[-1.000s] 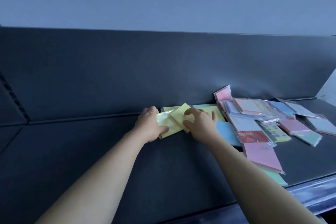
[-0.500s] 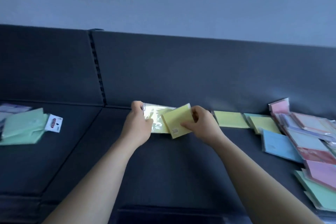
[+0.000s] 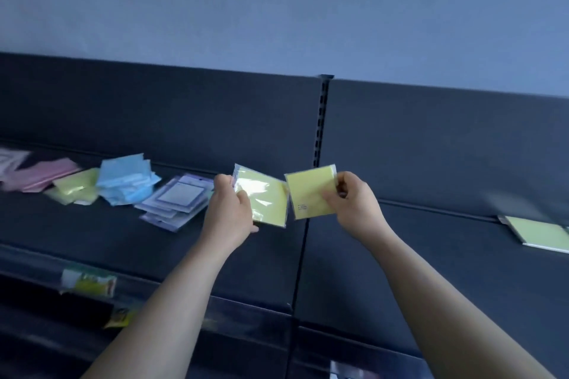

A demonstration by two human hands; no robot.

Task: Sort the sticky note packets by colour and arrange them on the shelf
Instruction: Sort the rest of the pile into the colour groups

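Nearest us, our left hand (image 3: 229, 212) holds a glossy yellow packet (image 3: 267, 200) in a closed grip, and our right hand (image 3: 354, 204) pinches a second yellow packet (image 3: 311, 192); both are above the dark shelf (image 3: 431, 255). Beyond, at the left, lie purple packets (image 3: 177, 201), blue packets (image 3: 126, 181), a yellow pile (image 3: 75, 189) and pink packets (image 3: 46, 174).

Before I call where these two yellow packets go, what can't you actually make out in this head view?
- Small print on the packet in the right hand: too small to read.
- Face of the packet in the left hand: washed out by wrapper glare.
- Green packet: cut off by the right edge.
- Pink pile and white item: blurred, cut by the left edge.
- Shelf-edge labels: motion-blurred.
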